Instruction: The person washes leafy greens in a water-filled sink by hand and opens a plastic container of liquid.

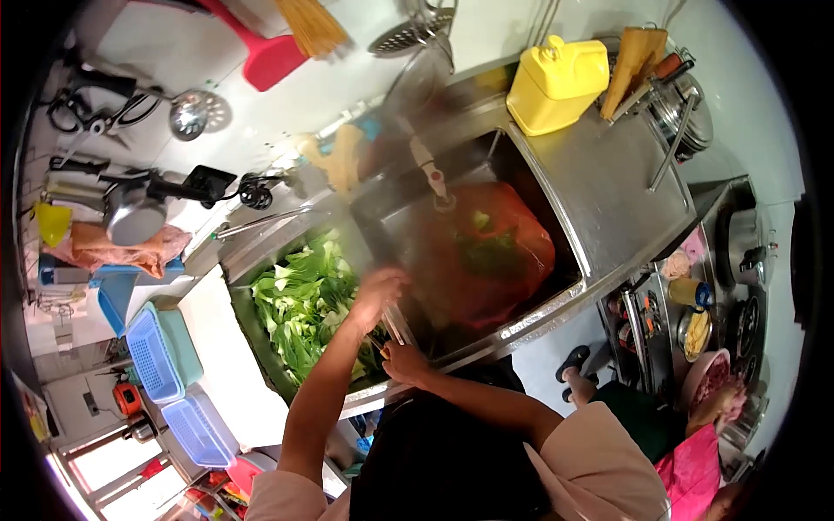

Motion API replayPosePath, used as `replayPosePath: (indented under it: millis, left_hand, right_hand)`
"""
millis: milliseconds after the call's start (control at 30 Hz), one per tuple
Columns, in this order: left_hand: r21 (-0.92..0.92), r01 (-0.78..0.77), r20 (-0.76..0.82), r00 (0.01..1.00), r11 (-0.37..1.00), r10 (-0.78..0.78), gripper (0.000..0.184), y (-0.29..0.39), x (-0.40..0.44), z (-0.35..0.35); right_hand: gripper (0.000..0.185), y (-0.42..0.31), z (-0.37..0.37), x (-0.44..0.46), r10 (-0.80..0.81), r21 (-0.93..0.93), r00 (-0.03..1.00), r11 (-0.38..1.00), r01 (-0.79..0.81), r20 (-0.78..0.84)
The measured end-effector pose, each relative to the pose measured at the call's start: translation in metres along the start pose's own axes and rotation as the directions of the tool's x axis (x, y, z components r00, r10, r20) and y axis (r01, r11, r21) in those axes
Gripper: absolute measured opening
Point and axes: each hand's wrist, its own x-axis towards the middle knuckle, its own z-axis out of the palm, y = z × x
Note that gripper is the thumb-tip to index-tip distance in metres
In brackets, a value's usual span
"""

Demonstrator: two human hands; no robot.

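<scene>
Leafy green vegetables (pixel 308 300) fill the left sink basin. Over the basin's right edge, beside the greens, is my left hand (pixel 379 293); its fingers are smeared by motion, and I cannot make out anything in them. Closer to my body, at the front of the metal divider, my right hand (pixel 405 363) is closed round a small thin object that is too small to name. A red plastic bag (pixel 526 252) with some greens showing lies in the right basin, partly hidden by haze.
A yellow jug (pixel 558 85) stands on the steel counter (pixel 599 191) at the right. Blue baskets (pixel 156 356) are left of the white board (pixel 228 347). Utensils hang on the wall. Another person's hand (pixel 717 404) is at a bowl of meat (pixel 708 378), far right.
</scene>
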Motion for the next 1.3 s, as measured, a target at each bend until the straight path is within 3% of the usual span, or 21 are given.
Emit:
replayPosePath:
  millis: [67, 100, 133, 200, 233, 333, 367, 467, 533, 600, 633, 700, 767, 833, 1000, 1100, 1200, 1300]
  left_hand:
    - [-0.141, -0.038, 0.036, 0.998, 0.989, 0.044, 0.014, 0.006, -0.015, -0.009]
    - [-0.113, -0.075, 0.048, 0.996, 0.991, 0.081, 0.013, 0.004, -0.020, -0.016]
    - [0.082, -0.122, -0.011, 0.992, 0.989, 0.123, 0.014, 0.000, -0.021, -0.021]
    - [0.282, -0.202, -0.015, 0.977, 0.938, 0.214, 0.013, -0.008, -0.020, -0.025]
    - [0.180, -0.204, -0.044, 0.976, 0.962, 0.216, 0.010, -0.015, -0.018, -0.020]
    - [0.297, -0.159, 0.027, 0.987, 0.941, 0.158, 0.008, -0.034, 0.003, -0.021]
    - [0.286, -0.119, -0.028, 0.991, 0.951, 0.132, 0.008, -0.038, 0.007, -0.012]
    - [0.499, -0.079, -0.158, 0.971, 0.863, 0.180, 0.011, -0.062, 0.030, -0.011]
    - [0.741, 0.040, -0.236, 0.950, 0.670, 0.205, 0.020, -0.050, 0.033, 0.002]
    - [0.929, 0.134, -0.237, 0.932, 0.344, 0.276, 0.023, -0.045, 0.050, 0.008]
    - [0.969, 0.165, -0.205, 0.952, 0.182, 0.227, 0.025, -0.045, 0.059, 0.013]
    - [0.972, 0.177, -0.161, 0.980, -0.154, 0.114, 0.029, -0.046, 0.075, 0.026]
    - [0.914, 0.132, -0.162, 0.986, -0.383, -0.048, 0.030, -0.039, 0.080, 0.046]
    - [0.882, 0.054, -0.134, 0.981, -0.469, -0.138, 0.030, -0.027, 0.070, 0.064]
    - [0.924, -0.005, -0.036, 0.994, -0.382, -0.100, 0.037, -0.025, 0.067, 0.046]
    - [0.977, -0.053, 0.083, 0.987, -0.205, 0.137, 0.049, -0.024, 0.052, 0.029]
    - [0.954, -0.287, 0.297, 0.879, -0.082, 0.373, 0.057, -0.010, 0.020, 0.018]
    - [0.942, -0.334, 0.313, 0.845, -0.027, 0.435, 0.062, 0.001, -0.006, 0.015]
  right_hand:
    - [0.026, -0.005, 0.001, 0.000, 0.028, -0.010, 0.999, 1.000, -0.028, -0.033]
    - [0.026, -0.006, 0.002, 0.002, 0.027, -0.007, 0.999, 1.000, -0.027, -0.046]
    - [0.026, -0.006, 0.003, 0.003, 0.028, -0.003, 0.998, 1.000, -0.028, -0.061]
    - [0.027, -0.010, 0.004, 0.001, -0.001, -0.063, 0.999, 0.998, -0.002, -0.044]
    - [0.027, -0.015, 0.001, -0.002, -0.002, -0.071, 0.999, 0.997, 0.000, -0.033]
    - [0.028, -0.023, -0.004, -0.009, -0.023, -0.070, 1.000, 0.997, 0.022, -0.019]
    - [0.029, -0.023, -0.005, -0.012, -0.030, -0.064, 0.999, 0.998, 0.029, -0.018]
    - [0.029, 0.007, 0.013, -0.004, -0.030, -0.099, 0.998, 0.995, 0.025, -0.049]
    - [0.031, 0.007, 0.006, -0.009, -0.005, -0.070, 1.000, 0.998, 0.005, -0.004]
    - [0.040, 0.012, 0.003, -0.010, 0.043, -0.092, 0.995, 0.995, -0.036, 0.086]
    - [0.040, 0.017, 0.006, -0.011, 0.028, -0.069, 0.996, 0.997, -0.022, 0.079]
    - [0.039, 0.025, 0.014, -0.009, -0.003, -0.027, 0.998, 1.000, 0.004, 0.064]
    - [0.038, 0.020, 0.008, -0.013, 0.035, -0.024, 0.996, 0.999, -0.033, 0.086]
    - [0.037, 0.017, 0.002, -0.017, 0.044, 0.056, 0.994, 0.997, -0.050, 0.102]
    - [0.034, 0.021, -0.001, -0.021, -0.016, 0.086, 1.000, 0.996, 0.016, 0.002]
    - [0.031, 0.019, -0.001, -0.017, -0.005, 0.114, 0.999, 0.993, 0.008, -0.032]
    - [0.028, 0.012, -0.010, -0.013, -0.009, 0.110, 0.999, 0.994, 0.013, -0.037]
    - [0.028, 0.006, -0.020, -0.012, -0.035, 0.097, 0.998, 0.994, 0.039, -0.047]
